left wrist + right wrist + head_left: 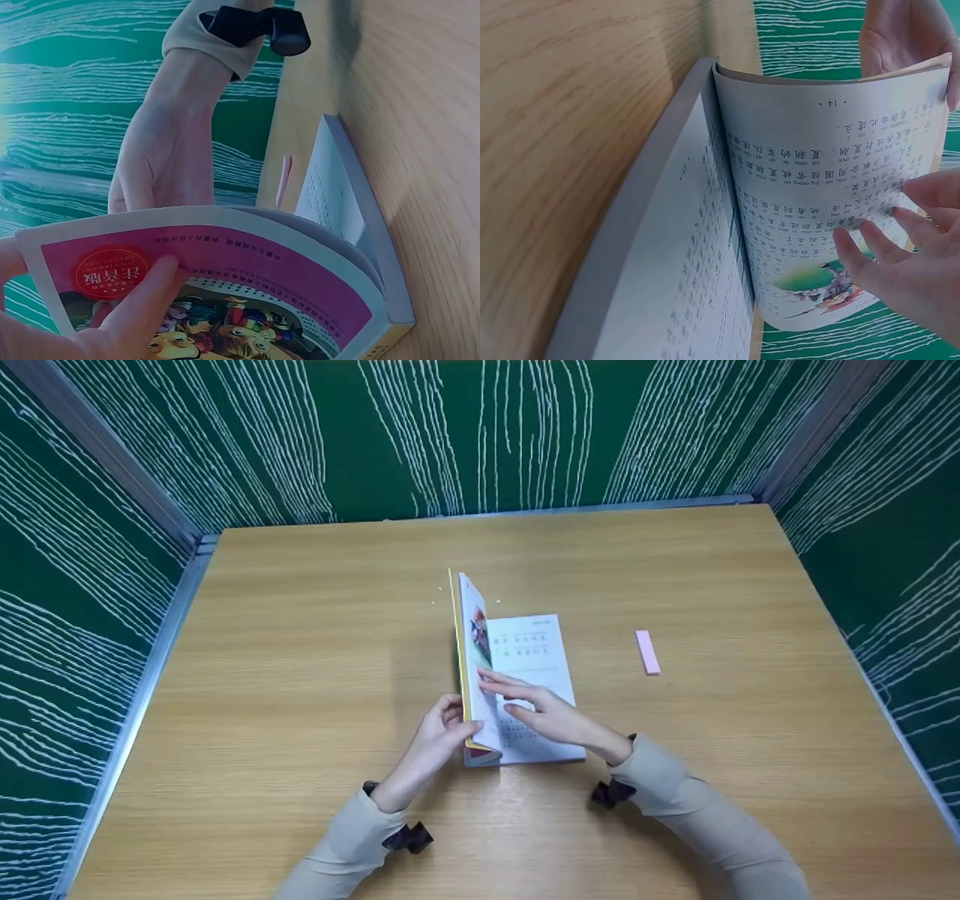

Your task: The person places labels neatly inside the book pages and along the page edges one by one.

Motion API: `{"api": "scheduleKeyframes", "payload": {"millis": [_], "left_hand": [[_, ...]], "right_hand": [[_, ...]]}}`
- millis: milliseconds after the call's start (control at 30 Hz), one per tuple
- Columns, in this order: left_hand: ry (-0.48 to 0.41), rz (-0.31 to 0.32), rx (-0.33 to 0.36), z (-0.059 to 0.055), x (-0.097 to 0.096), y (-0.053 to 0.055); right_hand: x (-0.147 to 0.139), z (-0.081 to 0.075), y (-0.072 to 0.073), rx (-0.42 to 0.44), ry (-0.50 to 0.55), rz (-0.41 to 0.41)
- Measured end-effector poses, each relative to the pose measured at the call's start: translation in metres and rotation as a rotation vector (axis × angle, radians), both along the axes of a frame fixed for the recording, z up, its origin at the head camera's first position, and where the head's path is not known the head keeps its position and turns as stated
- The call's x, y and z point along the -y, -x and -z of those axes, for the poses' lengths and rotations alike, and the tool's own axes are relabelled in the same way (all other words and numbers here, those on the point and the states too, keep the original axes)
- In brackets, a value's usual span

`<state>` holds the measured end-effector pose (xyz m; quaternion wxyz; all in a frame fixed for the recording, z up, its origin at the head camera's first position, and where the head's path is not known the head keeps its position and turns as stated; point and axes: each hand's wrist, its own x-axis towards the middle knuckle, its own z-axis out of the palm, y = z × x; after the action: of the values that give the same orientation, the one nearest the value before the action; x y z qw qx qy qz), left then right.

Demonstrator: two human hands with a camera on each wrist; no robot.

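A paperback book (529, 660) lies on the table with its front cover and some leaves raised upright on the left. My left hand (439, 733) grips the lower edge of that raised part, thumb on the page side and fingers on the cover. In the left wrist view the cover (225, 255) shows a pink band, a red round label and cartoon figures. My right hand (551, 712) has its fingers extended against the raised page (810, 187), which carries printed text and a coloured picture. The right page lies flat on the table side.
A small pink strip-like block (647, 652) lies on the wooden table (300, 645) to the right of the book. Tiny white bits are scattered beyond the book. Green panels (465, 435) with white wavy lines stand around the table's back and sides.
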<state>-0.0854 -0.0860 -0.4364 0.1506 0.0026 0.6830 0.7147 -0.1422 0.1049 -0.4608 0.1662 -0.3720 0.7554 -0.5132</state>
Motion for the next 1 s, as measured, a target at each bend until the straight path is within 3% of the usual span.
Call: {"api": "scheduleKeyframes", "payload": {"millis": [200, 333, 567, 767, 867, 1000], "left_hand": [[0.056, -0.028, -0.043, 0.003, 0.005, 0.001], [0.112, -0.054, -0.071, 0.004, 0.010, 0.001], [0.163, -0.104, -0.069, 0.002, 0.020, 0.000], [0.184, -0.160, -0.043, 0.004, 0.030, -0.001], [0.183, -0.205, -0.036, 0.006, 0.035, -0.002], [0.166, -0.271, -0.051, 0.008, 0.040, -0.003]], "right_hand": [[0.002, -0.022, -0.006, 0.026, -0.019, -0.011], [0.002, -0.028, -0.008, 0.040, -0.024, -0.010], [-0.002, -0.003, 0.000, 0.026, -0.019, 0.001], [-0.005, -0.024, -0.006, 0.029, -0.044, 0.011], [-0.008, -0.022, -0.005, 0.037, -0.042, 0.031], [-0.015, -0.007, 0.001, 0.057, -0.024, 0.070]]}}
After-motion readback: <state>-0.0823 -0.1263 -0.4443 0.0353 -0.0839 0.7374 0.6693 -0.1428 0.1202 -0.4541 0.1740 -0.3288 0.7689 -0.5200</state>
